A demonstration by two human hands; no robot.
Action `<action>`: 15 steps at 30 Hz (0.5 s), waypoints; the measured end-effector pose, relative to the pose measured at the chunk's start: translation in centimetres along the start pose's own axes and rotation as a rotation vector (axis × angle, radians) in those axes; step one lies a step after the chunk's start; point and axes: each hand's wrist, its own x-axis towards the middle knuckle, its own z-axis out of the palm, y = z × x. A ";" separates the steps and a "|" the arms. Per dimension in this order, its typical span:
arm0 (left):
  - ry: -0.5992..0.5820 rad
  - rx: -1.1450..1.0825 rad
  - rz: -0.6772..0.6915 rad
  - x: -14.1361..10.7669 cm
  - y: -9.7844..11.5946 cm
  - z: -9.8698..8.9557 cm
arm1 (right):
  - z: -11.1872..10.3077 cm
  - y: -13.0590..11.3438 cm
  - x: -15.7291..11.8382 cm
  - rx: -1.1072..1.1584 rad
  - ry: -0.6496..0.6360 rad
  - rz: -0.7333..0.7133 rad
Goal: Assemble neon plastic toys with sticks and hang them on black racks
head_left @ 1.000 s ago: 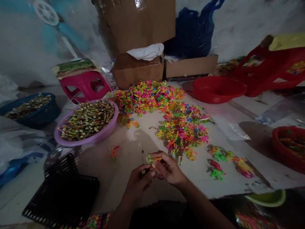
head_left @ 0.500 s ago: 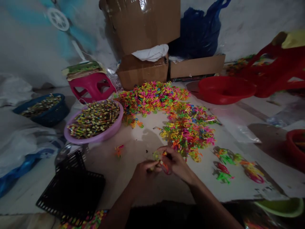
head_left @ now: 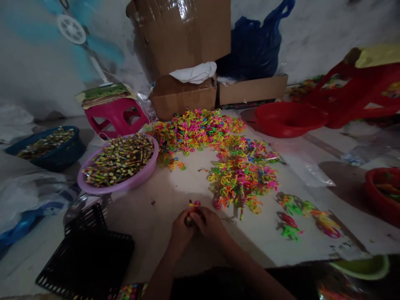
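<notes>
My left hand (head_left: 181, 228) and my right hand (head_left: 210, 223) meet low in the middle, over the pale table. Both are closed around a small colourful piece (head_left: 195, 204), with yellow and pink parts showing above the fingers; the rest is hidden in them. Just beyond them to the right lies a spread of bright plastic pieces (head_left: 246, 179), joined to a larger heap (head_left: 200, 127) farther back. A purple basin (head_left: 146, 177) full of small striped sticks is to the left of my hands.
Black plastic baskets (head_left: 90, 258) lie front left, a blue basin (head_left: 67, 150) behind. Cardboard boxes (head_left: 184, 98) stand at the back. To the right are a red basin (head_left: 289, 121), a clear plastic bag (head_left: 312, 173) and a few separate plastic pieces (head_left: 290, 227).
My hands have moved slightly left and closer together around the piece. The small orange and pink piece that lay left of them is gone from its spot. The view has shifted a little.
</notes>
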 end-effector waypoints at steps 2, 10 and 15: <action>-0.181 -0.210 0.004 -0.5 0.9 0.4 | 0.1 1.2 0.3 0.169 0.064 0.094; -0.181 -0.468 -0.298 0.1 2.2 -0.2 | -1.3 2.7 0.7 0.520 0.195 0.229; -0.134 -0.406 -0.138 0.2 1.2 1.0 | -1.7 1.6 -0.4 0.266 0.088 0.045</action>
